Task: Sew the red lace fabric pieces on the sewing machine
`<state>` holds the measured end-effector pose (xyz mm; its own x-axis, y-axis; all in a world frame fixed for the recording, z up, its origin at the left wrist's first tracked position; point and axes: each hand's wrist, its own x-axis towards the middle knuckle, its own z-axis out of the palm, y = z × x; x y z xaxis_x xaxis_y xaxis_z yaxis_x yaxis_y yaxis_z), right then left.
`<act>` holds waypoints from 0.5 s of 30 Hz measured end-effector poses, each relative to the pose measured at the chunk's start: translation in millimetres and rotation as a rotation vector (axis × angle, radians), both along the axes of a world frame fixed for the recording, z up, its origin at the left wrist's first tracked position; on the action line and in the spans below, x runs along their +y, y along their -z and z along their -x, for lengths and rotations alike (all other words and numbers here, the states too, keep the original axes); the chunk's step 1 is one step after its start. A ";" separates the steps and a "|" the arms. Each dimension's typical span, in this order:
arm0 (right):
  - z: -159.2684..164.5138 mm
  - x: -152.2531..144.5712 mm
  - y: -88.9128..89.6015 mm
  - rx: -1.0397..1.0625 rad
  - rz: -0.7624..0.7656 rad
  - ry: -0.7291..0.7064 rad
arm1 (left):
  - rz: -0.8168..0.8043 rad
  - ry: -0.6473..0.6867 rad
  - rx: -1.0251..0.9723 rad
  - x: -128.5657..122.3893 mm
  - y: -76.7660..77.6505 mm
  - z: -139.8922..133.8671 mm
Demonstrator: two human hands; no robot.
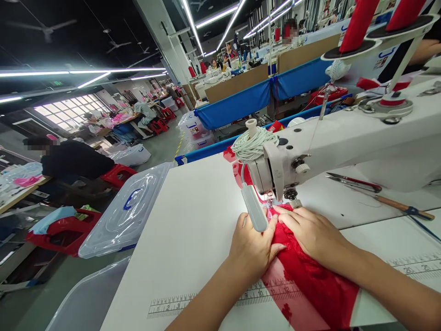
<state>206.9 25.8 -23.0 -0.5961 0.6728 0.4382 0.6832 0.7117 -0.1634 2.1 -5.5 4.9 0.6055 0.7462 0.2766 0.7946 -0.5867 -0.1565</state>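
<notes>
A red fabric piece (310, 276), sheer with a floral pattern along one side, lies under the needle of a white sewing machine (344, 142) and trails to the table's front edge. My left hand (253, 246) is closed on its left edge, just before the presser foot (269, 202); a grey lamp head (255, 208) hides some of its fingers. On the other side, my right hand (313, 232) holds the fabric down close to the foot, fingertips near those of the left. More of the patterned fabric (237, 170) shows behind the machine head.
Right of the machine head lie scissors (354, 182) and a wooden-handled tool (403, 206). Red thread cones (360, 25) stand above. A clear plastic box lid (127, 209) borders the table's left side. Ruler markings (172, 305) run along the front. Other people sit at tables beyond.
</notes>
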 end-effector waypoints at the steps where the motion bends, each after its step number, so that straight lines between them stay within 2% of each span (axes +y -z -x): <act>1: 0.0 0.2 -0.8 0.006 -0.015 -0.005 | -0.010 0.002 -0.002 0.0 -0.5 -0.1; 8: -2.2 -2.4 -5.3 0.014 -0.055 -0.053 | 0.019 0.003 -0.002 -1.2 -2.9 -0.1; 15: -1.8 -4.6 -6.0 0.011 -0.025 0.000 | 0.052 -0.022 -0.026 -0.6 -5.4 0.7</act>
